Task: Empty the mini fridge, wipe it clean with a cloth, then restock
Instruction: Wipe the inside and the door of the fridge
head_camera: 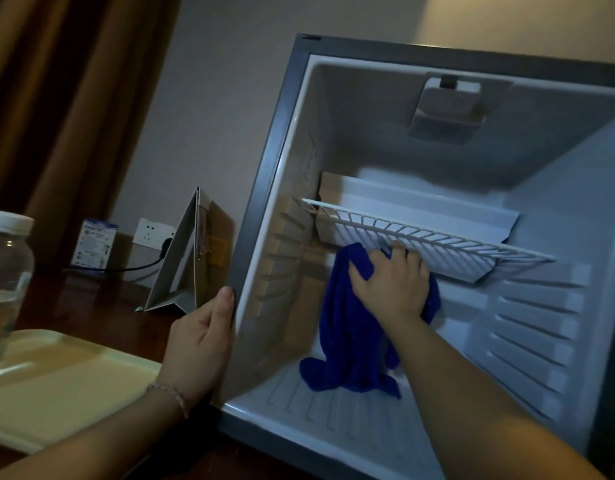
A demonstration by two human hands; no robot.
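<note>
The mini fridge (275, 161) stands open in front of me, its white inside holding no drinks or food. A white wire shelf (437, 239) spans its middle. My right hand (391, 282) is inside, under the shelf's front edge, gripping a blue cloth (347, 341) that hangs down to the fridge floor. My left hand (202, 337) holds the fridge's left outer edge, thumb on the front frame. A bracelet sits on that wrist.
A cream tray (63, 386) lies at lower left on the dark wooden table, with a clear water bottle (4, 271) standing at its far left. A folded card stand (188, 261), a small blue box (94, 245) and a wall socket with a black cable stand behind.
</note>
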